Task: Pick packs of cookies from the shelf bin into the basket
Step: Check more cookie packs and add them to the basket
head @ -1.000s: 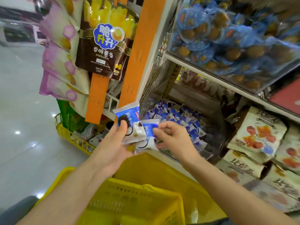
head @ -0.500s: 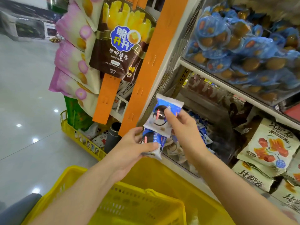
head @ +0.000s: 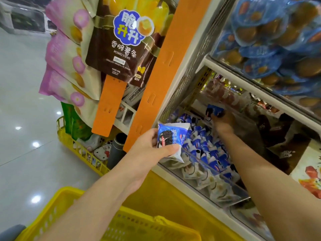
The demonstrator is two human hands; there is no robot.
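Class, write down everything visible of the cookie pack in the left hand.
The cookie pack is a pillow-shaped pouch of glossy blue-and-white film, printed with a dark sandwich cookie, its top edge crimped. It stands roughly upright, gripped by the left hand, thumb across its lower front, in front of the shelf bin and not yet in the yellow basket.

Centre frame: blue-and-white cookie pack (head: 171,136) pinched in left hand (head: 149,151), higher than yellow basket (head: 69,192) at bottom. Right of centre: right hand (head: 223,120) deep inside shelf bin (head: 217,182), gripping second cookie pack (head: 214,110) over the heap (head: 205,150).
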